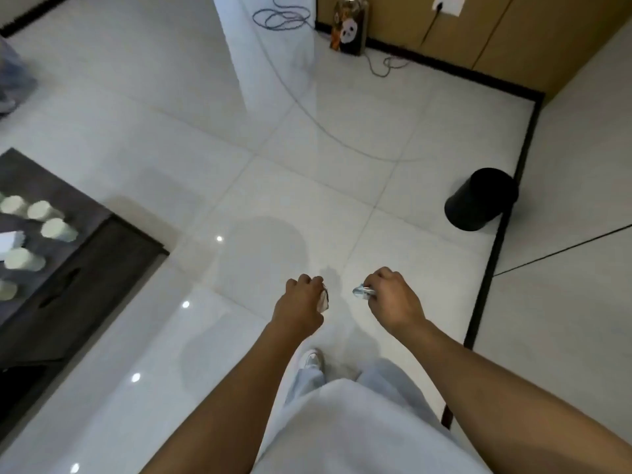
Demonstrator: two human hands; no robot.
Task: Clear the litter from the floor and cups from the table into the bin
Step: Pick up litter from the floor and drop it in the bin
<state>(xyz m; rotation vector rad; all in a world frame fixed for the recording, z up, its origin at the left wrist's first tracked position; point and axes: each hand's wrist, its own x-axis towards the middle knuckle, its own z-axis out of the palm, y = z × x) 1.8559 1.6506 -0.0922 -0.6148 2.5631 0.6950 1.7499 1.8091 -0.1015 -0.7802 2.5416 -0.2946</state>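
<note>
My left hand (pixel 301 302) is closed around a crumpled white piece of litter (pixel 324 300) that pokes out on its right side. My right hand (pixel 393 295) pinches a small silvery-blue wrapper (pixel 362 291) between fingers and thumb. Both hands hang over the white tiled floor, close together. The black round bin (pixel 480 200) stands on the floor ahead and to the right, near the black skirting. Several pale paper cups (pixel 54 229) stand on the dark table (pixel 102 254) at the left.
A thin cable (pixel 307 111) curves across the floor ahead. A panda-print bag (pixel 349 29) leans against the brown wall at the back, beside a plugged-in socket (pixel 448 5). My foot in a white shoe (pixel 311 359) shows below my hands.
</note>
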